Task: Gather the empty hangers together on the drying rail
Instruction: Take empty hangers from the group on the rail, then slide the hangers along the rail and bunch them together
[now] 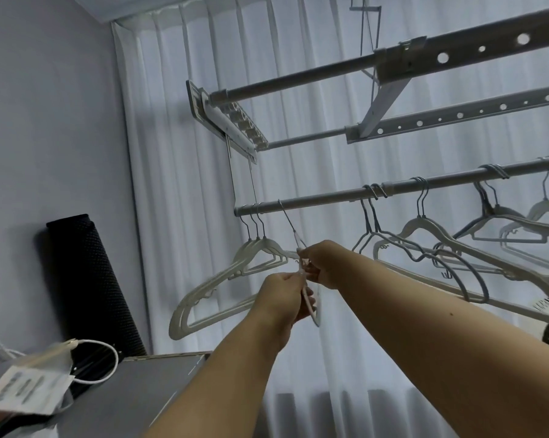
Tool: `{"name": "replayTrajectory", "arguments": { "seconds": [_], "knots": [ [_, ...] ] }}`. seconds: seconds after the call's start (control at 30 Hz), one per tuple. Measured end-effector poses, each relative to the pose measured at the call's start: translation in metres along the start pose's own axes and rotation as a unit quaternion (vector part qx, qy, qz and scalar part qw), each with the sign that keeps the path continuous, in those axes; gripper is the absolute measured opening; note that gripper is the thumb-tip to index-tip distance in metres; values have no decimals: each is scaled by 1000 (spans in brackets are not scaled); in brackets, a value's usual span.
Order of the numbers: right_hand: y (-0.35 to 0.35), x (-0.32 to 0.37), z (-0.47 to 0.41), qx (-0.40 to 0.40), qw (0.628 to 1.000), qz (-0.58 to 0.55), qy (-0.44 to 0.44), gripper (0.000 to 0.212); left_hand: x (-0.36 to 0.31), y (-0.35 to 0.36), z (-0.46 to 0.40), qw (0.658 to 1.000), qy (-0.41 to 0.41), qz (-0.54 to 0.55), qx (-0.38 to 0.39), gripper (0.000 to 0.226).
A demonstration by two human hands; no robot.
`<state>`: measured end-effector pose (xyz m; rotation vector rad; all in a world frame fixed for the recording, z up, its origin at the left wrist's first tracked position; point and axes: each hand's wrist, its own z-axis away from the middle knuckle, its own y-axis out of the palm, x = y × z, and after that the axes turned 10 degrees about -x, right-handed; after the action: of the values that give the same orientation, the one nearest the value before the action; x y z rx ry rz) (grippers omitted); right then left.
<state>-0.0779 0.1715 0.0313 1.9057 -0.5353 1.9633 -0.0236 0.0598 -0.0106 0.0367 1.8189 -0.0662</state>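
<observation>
Overhead, both hands reach up to one white hanger [308, 298] whose hook is caught over the drying rail [393, 188], just right of a group of three white hangers [235, 279] at the rail's left end. The left hand [282, 298] has its grip curled round the hanger's lower body, while the right hand [323, 263] pinches it higher up, near the neck below the wire hook. The held hanger is seen nearly edge-on and tilts away from the rail.

Further right along the same rail hang more empty hangers [440, 241], spread out in loose pairs and apart from the left group. Two perforated bars [456, 118] of the rack run above. White curtains [178, 153] hang behind. At lower left, a dark mesh cylinder [89, 279] stands against the wall beside a grey surface [140, 396] carrying a white cable [105, 371] and a plastic packet [29, 387].
</observation>
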Motion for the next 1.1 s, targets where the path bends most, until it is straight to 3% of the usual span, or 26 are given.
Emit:
{"name": "replayTrajectory", "arguments": {
  "seconds": [0.1,0.17,0.3,0.4,0.5,0.63,0.73,0.9,0.97,1.1],
  "knots": [
    [-3,-5,3,1,999,42,-32,31,3,-2,-3,998,12,-53,-44,27],
    [-8,-6,7,-5,995,68,-70,26,6,-4,-2,983,70,-146,-84,26],
    [-19,-3,11,-51,970,171,-166,24,10,-12,0,853,241,-423,-189,24],
    [-34,4,12,-117,916,293,-249,17,3,-15,2,801,262,-491,-220,24],
    [-54,12,16,-194,856,379,-292,14,0,-19,-1,786,262,-511,-228,24],
    [-86,18,26,-275,773,477,-315,26,-2,-21,-3,757,245,-561,-227,28],
    [-105,14,34,-288,711,570,-296,26,-5,-19,-2,728,234,-603,-226,28],
    [-119,5,40,-272,652,649,-281,31,-12,-9,1,675,245,-651,-247,29],
    [-122,2,40,-277,639,660,-280,29,-13,-2,-1,671,297,-628,-261,27],
    [-129,-1,37,-302,640,657,-260,31,-15,17,0,743,398,-483,-238,32]
  ]
}}
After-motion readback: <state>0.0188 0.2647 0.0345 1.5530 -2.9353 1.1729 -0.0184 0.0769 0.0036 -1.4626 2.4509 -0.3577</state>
